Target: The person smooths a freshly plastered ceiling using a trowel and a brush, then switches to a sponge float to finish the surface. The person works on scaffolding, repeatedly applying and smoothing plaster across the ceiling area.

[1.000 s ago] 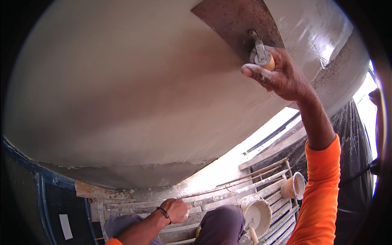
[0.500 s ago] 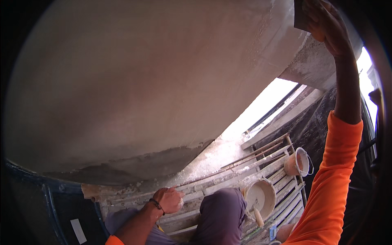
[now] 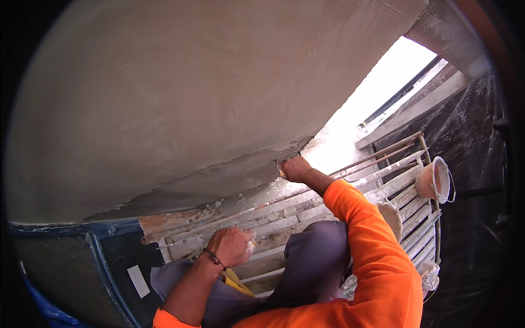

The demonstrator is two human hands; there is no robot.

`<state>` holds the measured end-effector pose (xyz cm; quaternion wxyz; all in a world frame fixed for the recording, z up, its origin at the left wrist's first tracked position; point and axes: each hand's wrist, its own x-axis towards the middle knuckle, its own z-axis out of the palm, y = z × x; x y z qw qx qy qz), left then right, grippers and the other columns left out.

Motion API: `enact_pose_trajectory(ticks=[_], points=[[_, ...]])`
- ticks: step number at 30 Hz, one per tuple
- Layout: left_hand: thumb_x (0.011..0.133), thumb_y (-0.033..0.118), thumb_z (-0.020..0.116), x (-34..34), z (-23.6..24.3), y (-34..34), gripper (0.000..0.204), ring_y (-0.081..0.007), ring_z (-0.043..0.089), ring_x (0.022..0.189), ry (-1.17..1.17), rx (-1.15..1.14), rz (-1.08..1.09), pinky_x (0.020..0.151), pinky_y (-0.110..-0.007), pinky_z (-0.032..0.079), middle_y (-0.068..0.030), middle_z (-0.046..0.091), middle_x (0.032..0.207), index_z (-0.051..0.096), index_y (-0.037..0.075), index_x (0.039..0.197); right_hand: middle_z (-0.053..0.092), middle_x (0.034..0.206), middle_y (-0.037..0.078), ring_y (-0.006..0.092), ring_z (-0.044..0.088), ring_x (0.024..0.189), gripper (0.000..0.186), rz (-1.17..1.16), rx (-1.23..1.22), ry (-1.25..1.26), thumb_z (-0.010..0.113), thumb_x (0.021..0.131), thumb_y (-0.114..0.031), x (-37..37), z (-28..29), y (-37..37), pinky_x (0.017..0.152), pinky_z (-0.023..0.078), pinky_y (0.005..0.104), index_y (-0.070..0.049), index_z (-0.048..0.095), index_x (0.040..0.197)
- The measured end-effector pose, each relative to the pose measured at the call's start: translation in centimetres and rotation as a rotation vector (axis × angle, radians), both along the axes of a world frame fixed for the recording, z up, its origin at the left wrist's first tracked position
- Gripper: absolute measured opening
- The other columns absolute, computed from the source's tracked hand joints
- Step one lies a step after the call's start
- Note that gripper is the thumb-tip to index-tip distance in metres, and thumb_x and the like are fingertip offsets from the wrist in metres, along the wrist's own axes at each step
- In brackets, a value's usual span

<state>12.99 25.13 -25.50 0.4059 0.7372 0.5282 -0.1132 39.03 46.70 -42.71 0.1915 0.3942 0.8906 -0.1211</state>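
My right hand (image 3: 296, 168) is closed around a flat-bladed plastering trowel (image 3: 281, 165), of which little shows past the fingers. It works at the lower right edge of the large grey plastered wall (image 3: 191, 98), by the darker band of plaster. My left hand (image 3: 232, 246), with a dark band at the wrist, is curled shut low above the slatted platform near my knee. Something small and whitish shows at its fingers, too unclear to name.
I am over a platform of mortar-stained slats (image 3: 279, 224). A handled bucket (image 3: 428, 181) stands on its right, and a round mortar tub (image 3: 390, 217) is partly behind my right sleeve. Dark sheeting (image 3: 465, 218) hangs at right. A blue frame (image 3: 104, 268) is at lower left.
My right hand has come down from high at the upper right to the wall's lower edge, trowel in hand. The left hand stays low and closed. The view has shifted.
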Motion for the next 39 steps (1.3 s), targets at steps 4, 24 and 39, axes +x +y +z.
enact_pose_trajectory(ticks=[4,24,39], points=[[0.088,0.031,0.066,-0.2,-0.3,0.2,0.035,-0.039,0.069,0.102,0.081,0.014,-0.014,0.09,-0.051,0.055,-0.0186,0.072,0.103,0.069,0.014,0.118,0.076,0.101,0.013,0.0328,0.074,0.097,0.03,-0.072,0.003,0.022,0.069,0.089,-0.032,0.6,-4.1,3.8,0.083,0.059,0.0466,-0.011,0.07,0.109],[0.088,0.032,0.067,-0.2,-0.9,0.7,0.043,-0.0357,0.069,0.105,-0.008,0.122,0.037,0.095,-0.047,0.054,-0.0161,0.074,0.107,0.07,0.012,0.126,0.074,0.087,0.013,0.0347,0.073,0.085,0.027,-0.032,0.254,0.153,0.072,0.086,-0.031,2.6,6.1,7.6,0.074,0.058,0.0469,-0.011,0.068,0.105],[0.086,0.033,0.067,-0.5,0.2,1.9,0.033,-0.0408,0.07,0.091,-0.142,0.237,-0.055,0.083,-0.051,0.055,-0.0182,0.073,0.091,0.073,0.009,0.108,0.073,0.079,0.013,0.0335,0.073,0.08,0.032,-0.127,0.328,0.079,0.076,0.09,-0.041,0.9,35.0,6.3,0.074,0.059,0.0456,-0.009,0.07,0.089]])
